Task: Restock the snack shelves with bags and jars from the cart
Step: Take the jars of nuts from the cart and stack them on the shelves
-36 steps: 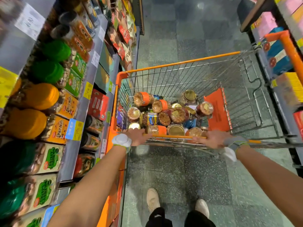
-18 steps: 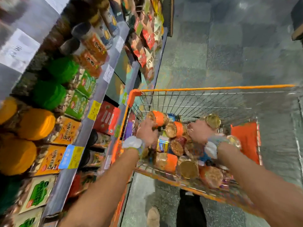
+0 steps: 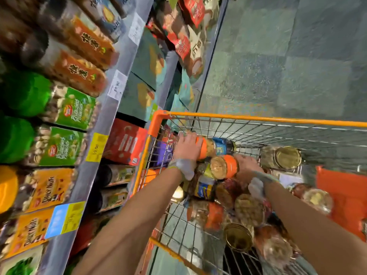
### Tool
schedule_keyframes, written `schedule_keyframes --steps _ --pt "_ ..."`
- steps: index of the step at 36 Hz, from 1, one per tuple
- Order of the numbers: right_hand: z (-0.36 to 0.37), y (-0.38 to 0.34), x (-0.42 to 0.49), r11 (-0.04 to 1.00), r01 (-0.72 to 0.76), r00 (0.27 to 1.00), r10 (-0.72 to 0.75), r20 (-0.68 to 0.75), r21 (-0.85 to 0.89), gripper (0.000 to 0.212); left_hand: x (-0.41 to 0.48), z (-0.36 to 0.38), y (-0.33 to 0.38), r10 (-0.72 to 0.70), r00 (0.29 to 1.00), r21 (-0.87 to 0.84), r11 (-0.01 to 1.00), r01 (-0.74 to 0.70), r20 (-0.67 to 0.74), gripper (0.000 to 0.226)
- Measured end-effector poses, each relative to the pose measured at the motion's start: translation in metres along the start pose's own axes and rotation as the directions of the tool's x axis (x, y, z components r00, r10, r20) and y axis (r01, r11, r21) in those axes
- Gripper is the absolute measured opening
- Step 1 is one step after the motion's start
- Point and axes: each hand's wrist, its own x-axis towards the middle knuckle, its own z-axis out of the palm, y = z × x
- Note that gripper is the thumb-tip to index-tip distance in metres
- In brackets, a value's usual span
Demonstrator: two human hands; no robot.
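Two hands are down in the cart point(image 3: 258, 118) — this is the pick-up step. The left hand point(image 3: 187, 144) curls over the orange-lid end of a blue-label jar point(image 3: 217, 148) lying on the heap; the right hand point(image 3: 246, 165) closes round the lid of a nut jar point(image 3: 223, 168) just below it. Both jars look gripped but not yet lifted. The next move, I judge, calls for raising them clear of the wire wall and swinging left to the shelves point(image 3: 106, 114) — upright, labels out.
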Motion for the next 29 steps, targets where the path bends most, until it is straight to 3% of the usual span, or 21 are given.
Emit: schedule_keyframes --steps 3,6,9,11,13,15,18,21,24,27,29 --pt "0.007 0.010 0.026 0.993 0.002 1.000 -0.004 -0.012 -0.117 0.063 0.008 -0.001 0.008 0.039 0.997 0.023 0.999 -0.040 0.071 0.060" --pt "0.007 0.006 0.041 0.992 0.017 1.000 -0.018 -0.005 -0.124 0.060 0.014 -0.007 0.005 0.030 0.990 0.015 0.999 -0.033 0.135 0.081" --pt "-0.005 -0.001 0.038 0.996 -0.061 0.998 0.062 0.009 -0.061 0.039 -0.002 -0.003 -0.001 -0.072 0.994 -0.244 0.966 0.091 0.086 0.090" --pt "-0.007 0.004 0.039 0.996 -0.088 0.995 0.088 0.045 0.000 0.039 -0.020 0.002 -0.003 -0.213 0.976 -0.423 0.880 0.216 0.055 0.095" --pt "0.000 0.014 0.046 0.997 -0.063 0.997 0.061 0.056 0.037 0.050 -0.036 0.006 -0.002 -0.378 0.917 -0.596 0.709 0.377 0.131 0.102" --pt "0.009 0.024 0.049 0.993 -0.093 0.995 0.091 0.031 0.077 0.055 -0.049 0.007 -0.003 -0.418 0.856 -0.766 0.427 0.480 0.304 0.113" --pt "0.010 0.020 0.035 0.994 0.026 0.999 -0.030 0.032 0.102 0.048 -0.070 0.009 -0.007 -0.398 0.806 -0.866 0.054 0.498 0.438 0.102" --pt "0.009 0.017 0.025 0.995 0.097 0.995 -0.097 0.012 0.000 0.059 -0.097 0.008 -0.004 -0.336 0.809 -0.867 -0.320 0.383 0.482 0.084" --pt "0.017 0.008 0.026 0.986 0.134 0.990 -0.137 -0.023 -0.104 0.064 -0.126 0.005 -0.004 -0.271 0.847 -0.825 -0.485 0.290 0.457 0.093" --pt "0.018 -0.010 0.020 0.991 0.073 0.993 -0.082 -0.085 -0.108 0.057 -0.151 0.000 -0.004 -0.248 0.854 -0.788 -0.558 0.260 0.457 0.052" --pt "0.023 -0.013 0.026 0.991 0.058 0.988 -0.074 -0.134 -0.124 0.063 -0.164 -0.001 -0.006 -0.232 0.861 -0.758 -0.609 0.234 0.452 0.044"
